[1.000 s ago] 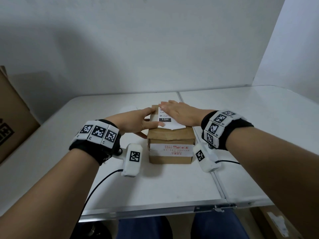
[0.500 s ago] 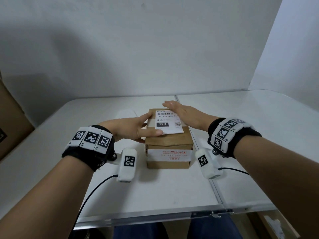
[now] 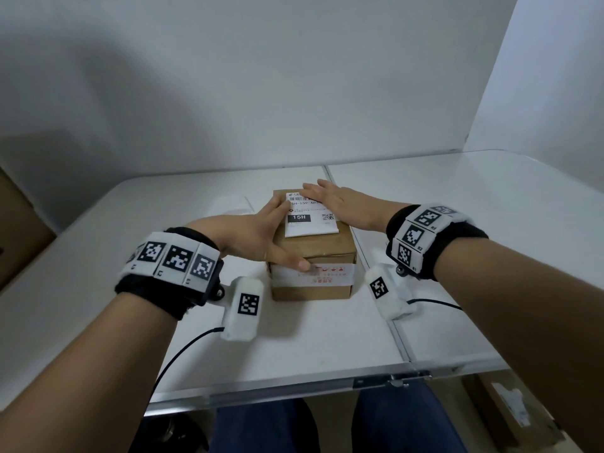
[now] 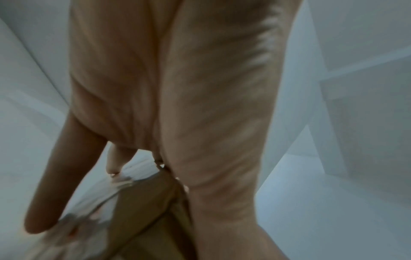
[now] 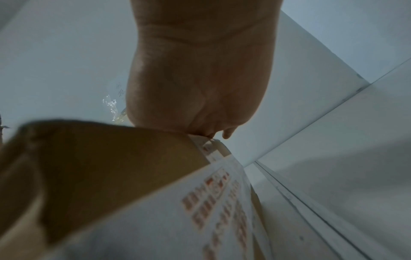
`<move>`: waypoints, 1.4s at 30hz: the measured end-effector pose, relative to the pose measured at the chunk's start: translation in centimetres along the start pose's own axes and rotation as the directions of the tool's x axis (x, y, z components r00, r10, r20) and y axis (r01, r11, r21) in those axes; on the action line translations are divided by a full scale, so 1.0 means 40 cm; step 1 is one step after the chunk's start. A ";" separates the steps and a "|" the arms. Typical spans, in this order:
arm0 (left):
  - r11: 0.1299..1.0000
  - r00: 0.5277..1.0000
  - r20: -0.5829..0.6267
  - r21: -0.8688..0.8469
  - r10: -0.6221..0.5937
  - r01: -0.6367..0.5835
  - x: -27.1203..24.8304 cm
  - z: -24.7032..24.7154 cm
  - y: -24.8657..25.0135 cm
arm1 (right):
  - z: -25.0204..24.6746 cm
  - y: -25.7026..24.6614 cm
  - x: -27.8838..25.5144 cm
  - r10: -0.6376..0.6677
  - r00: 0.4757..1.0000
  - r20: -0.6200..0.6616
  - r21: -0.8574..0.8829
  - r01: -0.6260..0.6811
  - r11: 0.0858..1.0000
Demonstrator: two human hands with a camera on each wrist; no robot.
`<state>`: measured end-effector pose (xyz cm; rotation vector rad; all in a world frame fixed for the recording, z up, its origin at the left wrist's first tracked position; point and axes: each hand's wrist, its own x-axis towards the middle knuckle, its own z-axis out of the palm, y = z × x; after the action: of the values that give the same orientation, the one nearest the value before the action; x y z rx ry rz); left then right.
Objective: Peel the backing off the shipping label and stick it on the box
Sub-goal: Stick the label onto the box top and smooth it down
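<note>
A small brown cardboard box stands in the middle of the white table. The white shipping label, with a barcode and "15H", lies flat on the box top. My left hand rests on the box's left top edge with straight fingers, its thumb down over the front face. My right hand lies flat on the label's far end, covering its upper right part. The right wrist view shows that palm pressed on the box.
A white sheet lies on the table behind the box to the left. A large cardboard carton stands at the left edge. Another box sits under the table at the right. A seam splits the table just right of the box.
My right hand slid from the middle of the label to its far end, uncovering the print. My left hand shifted forward and its thumb dropped onto the box's front face.
</note>
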<state>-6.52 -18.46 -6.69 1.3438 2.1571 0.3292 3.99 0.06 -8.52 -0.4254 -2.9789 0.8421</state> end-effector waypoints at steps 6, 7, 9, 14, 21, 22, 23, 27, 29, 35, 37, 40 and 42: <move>1.000 0.997 -0.083 0.022 0.002 -0.001 0.049 -0.016 -0.020 | 0.001 0.016 -0.018 -0.018 0.998 -0.065 0.032 0.020 0.999; 0.999 0.997 -0.083 0.037 -0.006 0.009 0.058 -0.021 -0.018 | 0.000 0.018 -0.024 -0.022 0.997 -0.079 0.014 0.023 1.000; 0.998 0.996 -0.087 0.059 -0.013 0.018 0.071 -0.029 -0.010 | -0.001 0.020 -0.038 -0.031 0.997 -0.067 -0.057 0.027 0.998; 1.000 0.989 -0.144 0.019 0.021 -0.018 0.097 -0.025 -0.013 | 0.000 0.016 -0.079 -0.056 0.989 -0.139 -0.061 0.048 0.997; 0.998 0.963 -0.267 -0.037 0.044 -0.056 0.125 -0.019 -0.018 | 0.008 0.013 -0.104 -0.040 0.972 -0.231 -0.165 0.002 0.986; 0.997 0.961 -0.271 -0.040 0.051 -0.064 0.126 -0.019 -0.019 | 0.010 0.007 -0.110 -0.054 0.966 -0.254 -0.175 0.009 0.985; 0.996 0.960 -0.275 -0.043 0.060 -0.075 0.127 -0.019 -0.020 | 0.013 0.002 -0.116 -0.074 0.957 -0.279 -0.184 0.022 0.983; 0.994 0.950 -0.301 -0.043 0.087 -0.105 0.130 -0.012 -0.023 | 0.029 -0.014 -0.139 -0.079 0.945 -0.317 -0.247 -0.002 0.969; 0.991 0.944 -0.313 -0.054 0.101 -0.124 0.133 -0.011 -0.024 | 0.033 -0.022 -0.147 -0.067 0.944 -0.322 -0.274 -0.026 0.961; 0.994 0.937 -0.335 -0.018 0.098 -0.110 0.128 -0.005 -0.020 | 0.052 -0.043 -0.161 -0.142 0.911 -0.387 -0.484 -0.070 0.872; 0.995 0.934 -0.344 0.003 0.095 -0.100 0.125 -0.001 -0.020 | 0.052 -0.051 -0.160 -0.191 0.898 -0.396 -0.580 -0.083 0.811; 0.996 0.933 -0.348 0.015 0.089 -0.090 0.123 0.002 -0.020 | 0.051 -0.055 -0.171 -0.218 0.899 -0.380 -0.629 -0.078 0.774; 0.996 0.932 -0.353 0.026 0.088 -0.085 0.120 0.005 -0.022 | 0.047 -0.053 -0.183 -0.213 0.898 -0.385 -0.622 -0.082 0.779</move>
<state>-8.63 -14.65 -8.89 1.4801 2.3929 0.6395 10.32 -4.57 -8.62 -0.4330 -2.7219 -0.2785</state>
